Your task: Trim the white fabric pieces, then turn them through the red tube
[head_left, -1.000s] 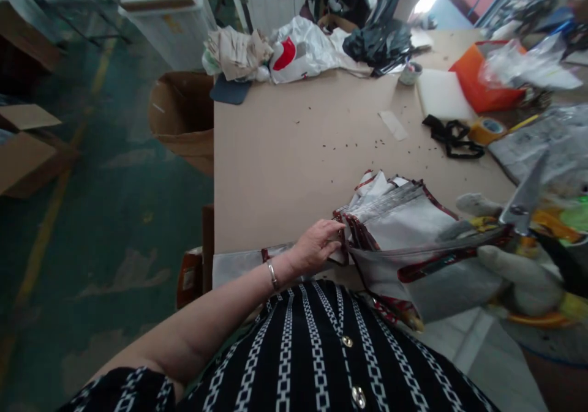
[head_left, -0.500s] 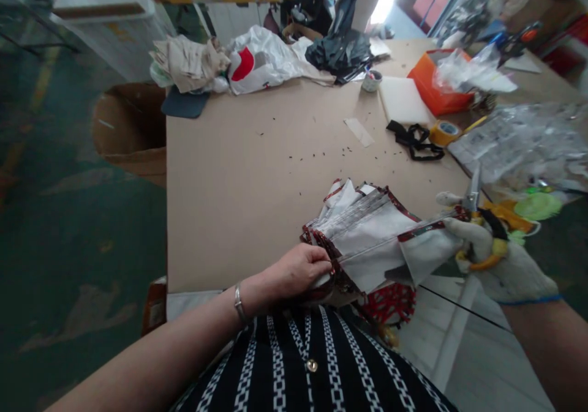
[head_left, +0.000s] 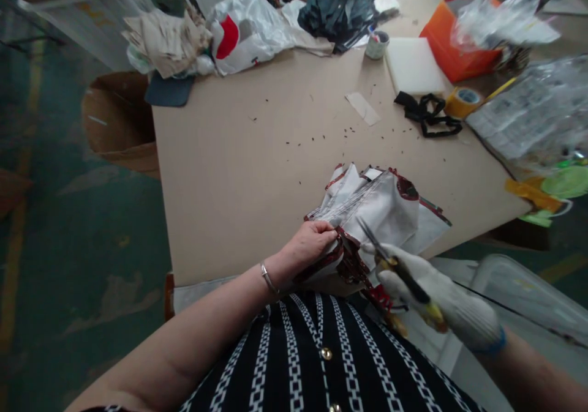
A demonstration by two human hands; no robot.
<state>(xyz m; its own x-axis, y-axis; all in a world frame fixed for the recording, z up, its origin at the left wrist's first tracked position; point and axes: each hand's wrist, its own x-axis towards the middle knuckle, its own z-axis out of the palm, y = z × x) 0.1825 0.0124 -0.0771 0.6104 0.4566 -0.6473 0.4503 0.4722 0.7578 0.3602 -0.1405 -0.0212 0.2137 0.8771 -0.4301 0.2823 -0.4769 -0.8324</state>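
White fabric (head_left: 395, 210), red-bordered, lay bunched on the table (head_left: 229, 185); left hand (head_left: 311, 244) pinched its border, gloved right hand (head_left: 441, 292) closed around scissors (head_left: 377, 245). Dark scraps (head_left: 323, 136) lay beyond; finished and remaining pieces were indistinguishable.

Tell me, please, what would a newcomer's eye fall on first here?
Probably the right hand, in a pale glove, holding scissors at the near side of a stack of white pieces with dark red edging. The bare left hand grips the stack's near left edge. Then the bright orange box at the far right of the table, and the white plastic bag with a red patch toward its far left.
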